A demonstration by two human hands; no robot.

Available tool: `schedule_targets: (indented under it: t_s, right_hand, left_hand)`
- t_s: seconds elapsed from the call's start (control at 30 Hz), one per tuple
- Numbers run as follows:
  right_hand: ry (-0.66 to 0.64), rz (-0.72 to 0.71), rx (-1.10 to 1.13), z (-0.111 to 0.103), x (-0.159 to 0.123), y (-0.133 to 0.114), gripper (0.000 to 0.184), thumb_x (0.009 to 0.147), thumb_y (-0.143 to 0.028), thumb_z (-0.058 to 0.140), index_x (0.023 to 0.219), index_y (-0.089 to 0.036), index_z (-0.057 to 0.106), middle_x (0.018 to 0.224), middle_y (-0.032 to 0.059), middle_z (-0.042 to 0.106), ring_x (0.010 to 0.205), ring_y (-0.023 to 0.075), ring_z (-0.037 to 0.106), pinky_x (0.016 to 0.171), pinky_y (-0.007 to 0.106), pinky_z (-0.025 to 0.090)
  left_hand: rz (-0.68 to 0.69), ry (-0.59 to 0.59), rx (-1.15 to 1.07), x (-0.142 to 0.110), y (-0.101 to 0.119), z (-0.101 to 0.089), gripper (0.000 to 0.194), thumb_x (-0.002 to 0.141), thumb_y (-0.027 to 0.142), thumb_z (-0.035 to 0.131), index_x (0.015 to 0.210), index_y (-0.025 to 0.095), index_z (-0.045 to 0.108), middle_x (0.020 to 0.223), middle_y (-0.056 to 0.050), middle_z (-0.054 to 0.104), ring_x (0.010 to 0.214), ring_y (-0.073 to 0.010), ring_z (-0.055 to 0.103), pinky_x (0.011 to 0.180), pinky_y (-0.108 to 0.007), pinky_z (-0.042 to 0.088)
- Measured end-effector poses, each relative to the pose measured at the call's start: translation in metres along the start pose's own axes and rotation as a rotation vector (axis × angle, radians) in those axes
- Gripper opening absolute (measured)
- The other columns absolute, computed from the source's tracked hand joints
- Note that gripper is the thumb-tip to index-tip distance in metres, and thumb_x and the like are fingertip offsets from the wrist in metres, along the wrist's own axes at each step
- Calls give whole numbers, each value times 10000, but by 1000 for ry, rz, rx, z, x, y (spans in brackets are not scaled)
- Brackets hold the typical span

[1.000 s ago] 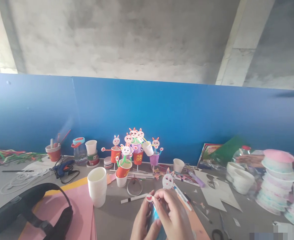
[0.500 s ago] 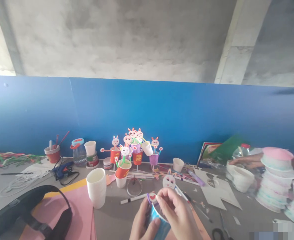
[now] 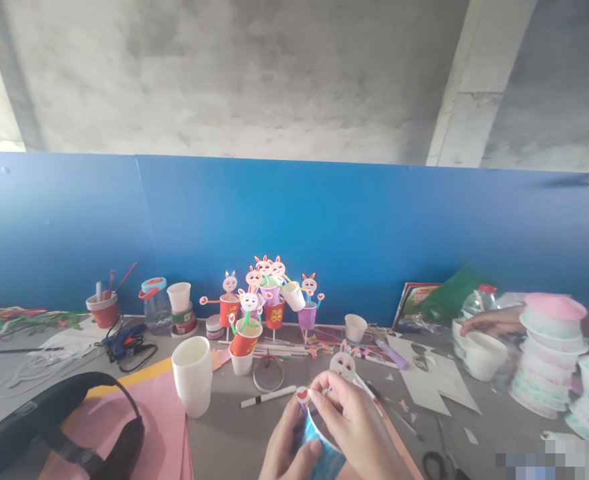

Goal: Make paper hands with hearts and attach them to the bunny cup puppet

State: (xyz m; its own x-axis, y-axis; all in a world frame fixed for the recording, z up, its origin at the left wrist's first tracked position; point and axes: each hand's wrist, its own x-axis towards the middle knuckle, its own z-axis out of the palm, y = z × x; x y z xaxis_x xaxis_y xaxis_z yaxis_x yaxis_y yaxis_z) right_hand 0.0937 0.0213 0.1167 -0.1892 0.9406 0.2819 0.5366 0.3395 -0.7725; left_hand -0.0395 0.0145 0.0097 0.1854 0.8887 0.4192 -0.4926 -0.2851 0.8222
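Observation:
Low in the middle of the view, my left hand [image 3: 284, 443] is wrapped round a small blue paper cup [image 3: 323, 448], thumb across its front. My right hand [image 3: 357, 427] is closed in a pinch at the cup's rim, by a small white disc with a red heart [image 3: 301, 395]. A paper rabbit face [image 3: 344, 365] sticks up just behind my right fingers. Further back stands a cluster of finished rabbit cups [image 3: 261, 308] in red and purple.
A stack of white cups [image 3: 193, 375], a white marker [image 3: 267, 396] and pink paper [image 3: 141, 417] lie to the left, with a black headset [image 3: 49, 420] at the near left. Another person's hand [image 3: 489, 322] reaches among stacked bowls [image 3: 549, 353] at right. Scissors [image 3: 437, 463] lie near right.
The blue cup has come up a little in my hands and more of it shows. My right fingers have shifted along its rim. The camera has drifted slightly.

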Motion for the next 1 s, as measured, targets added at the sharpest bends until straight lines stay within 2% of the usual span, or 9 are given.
schedule_targets:
  t_s: [0.1,0.23,0.6,0.83,1.0]
  right_hand:
    - [-21,6,1,-2,0,-2,290,948,-463,462,776,-242,541,629,-24,618,592,173,589,565,241,403]
    - [-53,52,-39,-5,0,-7,277,958,-443,447,803,-232,539,690,-20,643,642,171,616,603,234,431]
    - [-85,91,-62,-5,1,-11,258,943,-428,425,796,-239,521,716,-12,686,678,187,648,624,249,434]
    - [-75,97,-118,-5,1,-9,276,932,-445,396,785,-248,522,716,3,696,689,205,646,645,269,446]
    - [-46,96,-144,-4,-1,-12,283,934,-455,399,794,-255,542,648,-12,662,637,196,630,622,257,446]
  left_hand:
    - [-11,20,-15,-1,1,0,625,865,502,691,1426,264,552,1482,-95,564,1409,-393,434,1170,-516,331]
    - [15,-23,-53,-2,3,1,586,896,452,673,1440,289,530,1496,-88,551,1411,-374,436,1178,-513,315]
    - [68,-25,12,-6,-1,-5,521,927,331,665,1430,337,529,1504,-59,542,1408,-343,453,1166,-473,361]
    - [106,-49,-28,-5,6,3,503,939,343,646,1428,348,529,1500,-50,548,1404,-328,462,1165,-475,362]
    - [93,-55,-46,-4,3,1,517,934,348,653,1435,333,526,1505,-65,543,1414,-334,446,1174,-468,340]
